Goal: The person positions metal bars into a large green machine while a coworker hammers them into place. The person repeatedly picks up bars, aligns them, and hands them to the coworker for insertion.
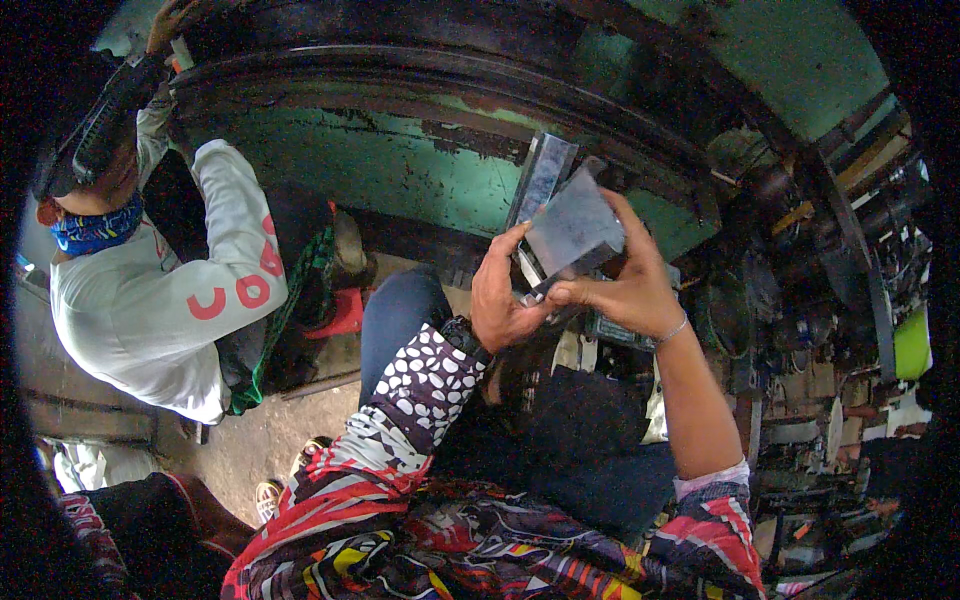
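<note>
Between my two hands is a folded piece of grey sheet metal [575, 222], box-like, with a flat dull face and a bent lower edge. My left hand [498, 298] grips its left side, thumb and fingers closed on the edge. On the other side, my right hand [640, 277] holds the right and lower edges between thumb and fingers. A long shiny metal channel [543, 172] shows just behind it, up and to the left. I cannot tell whether the channel is joined to the held piece.
To my left sits a person in a white long-sleeved top [165, 310], one arm raised. A dark metal beam [430, 65] and a worn green panel [400, 160] stand ahead. Cluttered racks of metal parts [810, 430] fill the right. A red object [343, 312] lies near my knee.
</note>
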Motion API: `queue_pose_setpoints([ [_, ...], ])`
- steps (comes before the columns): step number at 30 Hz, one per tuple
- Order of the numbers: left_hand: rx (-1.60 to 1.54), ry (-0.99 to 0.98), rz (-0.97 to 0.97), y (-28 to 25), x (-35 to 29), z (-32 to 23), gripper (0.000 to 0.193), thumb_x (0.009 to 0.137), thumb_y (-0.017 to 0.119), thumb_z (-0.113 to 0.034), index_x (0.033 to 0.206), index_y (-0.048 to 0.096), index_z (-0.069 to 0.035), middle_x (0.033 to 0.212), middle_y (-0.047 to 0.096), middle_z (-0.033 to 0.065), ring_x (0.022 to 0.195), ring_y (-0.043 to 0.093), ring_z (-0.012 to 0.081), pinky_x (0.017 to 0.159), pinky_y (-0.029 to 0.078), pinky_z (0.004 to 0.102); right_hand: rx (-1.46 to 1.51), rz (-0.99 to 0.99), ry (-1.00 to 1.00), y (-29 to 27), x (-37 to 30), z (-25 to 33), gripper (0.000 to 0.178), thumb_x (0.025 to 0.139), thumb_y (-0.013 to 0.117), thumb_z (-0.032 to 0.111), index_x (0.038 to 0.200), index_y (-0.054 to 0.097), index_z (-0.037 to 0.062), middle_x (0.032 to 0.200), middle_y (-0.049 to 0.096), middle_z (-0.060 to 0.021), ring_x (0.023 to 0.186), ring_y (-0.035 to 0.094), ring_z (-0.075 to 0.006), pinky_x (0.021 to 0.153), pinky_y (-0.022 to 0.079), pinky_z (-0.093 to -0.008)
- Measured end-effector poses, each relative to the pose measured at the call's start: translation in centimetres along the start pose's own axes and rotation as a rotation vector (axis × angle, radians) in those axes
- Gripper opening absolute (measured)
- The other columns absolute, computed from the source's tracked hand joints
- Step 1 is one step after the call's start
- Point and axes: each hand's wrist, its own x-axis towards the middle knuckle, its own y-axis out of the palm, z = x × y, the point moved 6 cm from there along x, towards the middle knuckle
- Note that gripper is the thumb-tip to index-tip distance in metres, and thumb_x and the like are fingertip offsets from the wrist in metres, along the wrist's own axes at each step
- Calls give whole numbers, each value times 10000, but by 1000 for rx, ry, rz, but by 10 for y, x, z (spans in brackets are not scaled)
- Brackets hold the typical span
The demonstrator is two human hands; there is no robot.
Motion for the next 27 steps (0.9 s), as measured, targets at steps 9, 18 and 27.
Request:
queue_pose_setpoints([
  [9,-74,51,-37,3,-6,10,1028,820,880,-479,1512,367,82,1473,545,279,1307,601,417,1120,475,467,-41,54,-25,5,-5,1,1059,622,1019,119,1517,457,44,1422,565,-90,1345,522,-199,1148,422,-364],
  [18,-50,93,-37,-3,0,-2,922,839,872,-425,1468,413,69,1429,584,270,1263,632,406,1075,507,457,-172,57,-142,5,-8,4,1047,687,999,162,1546,409,60,1429,582,-132,1335,561,-260,1126,470,-396],
  [27,39,101,-51,-6,3,-13,855,842,865,-356,1446,430,65,1374,612,260,1209,655,409,1036,520,448,-224,49,-131,4,-8,6,1064,692,1002,200,1555,400,40,1471,563,-152,1374,537,-268,1151,455,-412],
])
